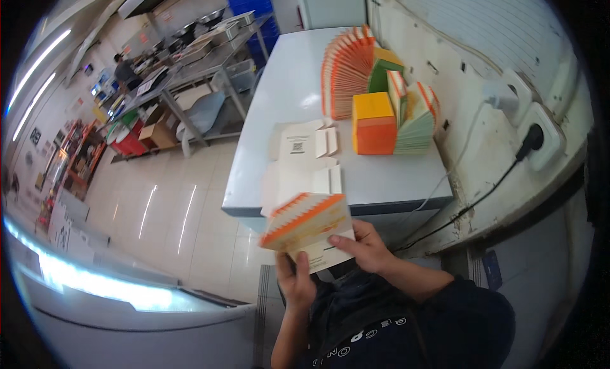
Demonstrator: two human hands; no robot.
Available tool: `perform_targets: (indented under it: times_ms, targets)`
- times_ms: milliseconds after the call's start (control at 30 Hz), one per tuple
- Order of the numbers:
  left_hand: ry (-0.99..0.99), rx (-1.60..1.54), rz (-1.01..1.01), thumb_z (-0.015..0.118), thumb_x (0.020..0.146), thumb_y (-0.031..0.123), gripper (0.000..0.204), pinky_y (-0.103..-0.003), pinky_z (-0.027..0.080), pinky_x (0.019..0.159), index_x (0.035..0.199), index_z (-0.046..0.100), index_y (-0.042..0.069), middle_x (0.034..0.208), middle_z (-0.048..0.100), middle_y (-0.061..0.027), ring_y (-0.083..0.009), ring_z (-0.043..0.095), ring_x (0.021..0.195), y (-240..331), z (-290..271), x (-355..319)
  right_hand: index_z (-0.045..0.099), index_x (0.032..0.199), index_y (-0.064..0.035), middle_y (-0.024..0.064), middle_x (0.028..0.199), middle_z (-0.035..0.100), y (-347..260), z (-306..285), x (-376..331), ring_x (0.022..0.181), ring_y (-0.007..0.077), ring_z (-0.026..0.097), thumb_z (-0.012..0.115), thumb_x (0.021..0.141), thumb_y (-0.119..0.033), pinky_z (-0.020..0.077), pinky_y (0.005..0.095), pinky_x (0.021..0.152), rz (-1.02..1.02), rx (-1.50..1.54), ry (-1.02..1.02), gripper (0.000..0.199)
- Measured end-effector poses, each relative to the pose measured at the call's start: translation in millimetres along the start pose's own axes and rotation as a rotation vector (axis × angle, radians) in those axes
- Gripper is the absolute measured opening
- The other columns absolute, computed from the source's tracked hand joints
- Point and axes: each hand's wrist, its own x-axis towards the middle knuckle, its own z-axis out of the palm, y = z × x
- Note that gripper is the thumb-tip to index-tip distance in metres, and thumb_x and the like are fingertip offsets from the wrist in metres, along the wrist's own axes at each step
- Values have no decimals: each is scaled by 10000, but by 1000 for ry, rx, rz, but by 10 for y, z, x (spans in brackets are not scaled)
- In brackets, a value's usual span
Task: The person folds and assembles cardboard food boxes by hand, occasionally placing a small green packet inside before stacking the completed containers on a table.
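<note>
1. Dark clothing [387, 334] of the person, with pale lettering on it, is nearest to the camera
2. White table [273, 83] stands in front of the person
3. Fanned row of orange-edged cartons [346, 73] stands at the far part of the table
4. Flat cream cartons [295, 156] lie near the front left edge
5. Carton bundle [314, 223], also orange-edged, is held tilted before this edge
6. Yellow-and-orange box [373, 124] stands between the row and the front edge
7. Right hand [372, 248] pinches the bundle's right side, thumb on top
8. Left hand [297, 283] pinches its lower edge; some fingertips are hidden
</note>
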Motion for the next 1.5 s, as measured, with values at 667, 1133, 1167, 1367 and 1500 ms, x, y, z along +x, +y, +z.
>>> perform_targets:
  times_ms: [667,1133,1167,1367,1500]
  targets:
    - [-245,121,134,697,772,41,308,-260,407,799,1020,514,23,1013,443,-56,-134,435,940,-115,194,845,460,1409,-127,134,1447,448,-456,-553,640,1335,356,420,760,718,-121,393,408,1072,-392,-715,-554,753]
    - [-729,376,87,802,762,332,992,-415,367,1060,1474,200,-8,1473,300,-215,-333,420,1291,138,1064,1805,519,1283,-20,109,1222,604,-702,-1031,1112,1078,193,616,625,908,-102,476,301,940,-162,-344,212,399]
    - [-721,384,90,802,762,332,992,-415,367,1060,1474,200,-8,1473,300,-215,-333,420,1291,101,1108,1861,519,1283,-20,109,1222,604,-684,-1033,1206,1078,193,616,625,908,-102,476,301,940,-164,-338,203,399]
    - [-465,173,7,787,790,320,900,-392,429,1014,1456,277,-4,1372,438,-239,-305,480,1252,-295,1415,1998,460,1295,25,114,1239,570,-780,-1226,1555,1107,202,590,545,950,-85,484,320,945,-247,583,460,371]
    - [-312,319,62,810,763,310,894,-360,465,972,1445,318,5,1343,462,-242,-298,504,1230,-269,1680,2025,397,1377,26,171,1395,453,-652,-1279,1610,1252,255,501,499,962,-59,412,334,1044,-283,136,503,435]
